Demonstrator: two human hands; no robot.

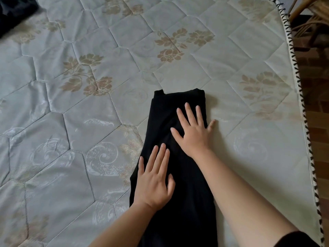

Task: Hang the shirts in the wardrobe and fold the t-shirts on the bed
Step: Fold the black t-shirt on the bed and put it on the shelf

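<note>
Two flat hands, left hand [153, 182] and right hand [193, 131], fingers spread, press black t-shirt [178, 175], folded lengthwise into strip on mattress [89, 122]. Risk: layers probably slip when released, skewing next fold.

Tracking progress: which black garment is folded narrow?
The black t-shirt under the left hand and right hand; the dark garment at the far-left corner lies bunched.
</note>
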